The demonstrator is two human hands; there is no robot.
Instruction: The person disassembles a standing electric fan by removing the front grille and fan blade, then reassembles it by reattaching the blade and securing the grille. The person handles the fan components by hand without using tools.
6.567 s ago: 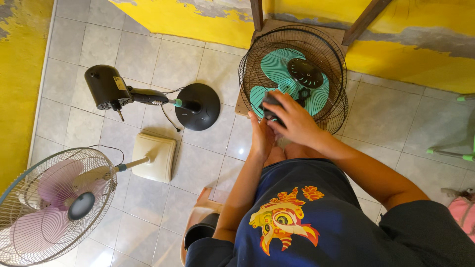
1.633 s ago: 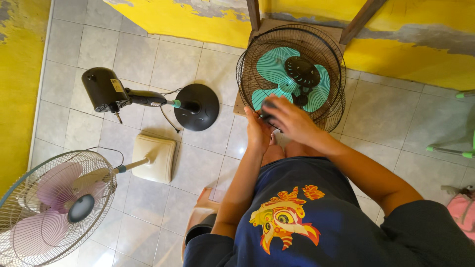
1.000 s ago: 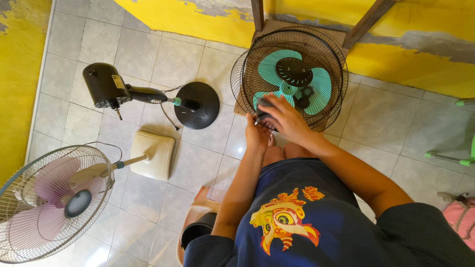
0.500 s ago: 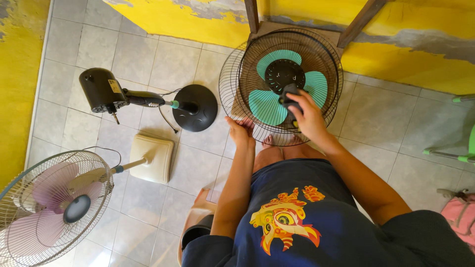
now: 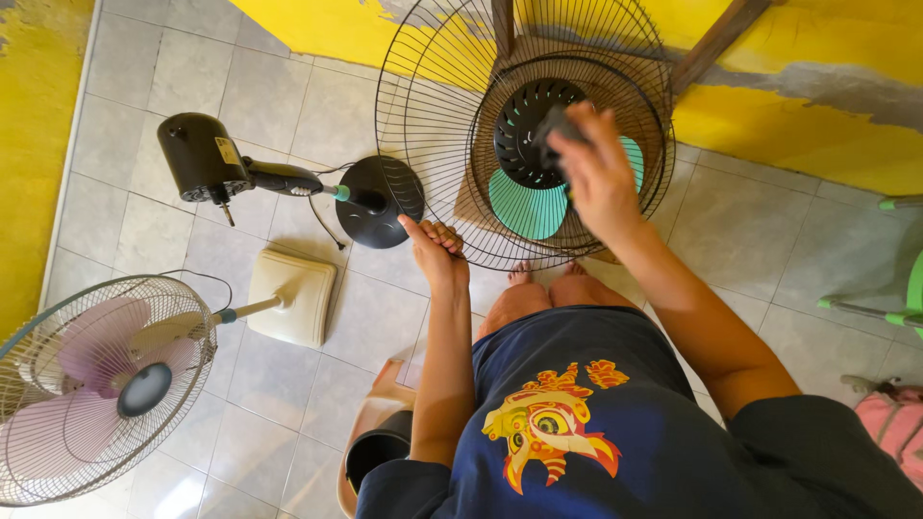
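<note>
Thin black wire makes up the front fan grille point(image 5: 433, 135), which we hold tilted up off the fan at about 12 o'clock from our knees. The left hand point(image 5: 435, 252) is closed over its lower rim at 6 o'clock of the ring, thumb out. The right hand point(image 5: 598, 173) is wrapped round a small dark part at the fan's hub point(image 5: 538, 130), above the teal blades point(image 5: 527, 204); what exactly it grips we cannot tell. We judge the grille light but springy: the wires would bend if squeezed mid-span, so the stiffer outer rim is the place to hold, ideally at two opposite points. The rear cage point(image 5: 654, 144) sits behind the blades. At 9 o'clock on the tiled floor point(image 5: 769, 250) lie a bare black fan motor on its stand point(image 5: 207, 159) and a pink-bladed fan point(image 5: 96, 384).
</note>
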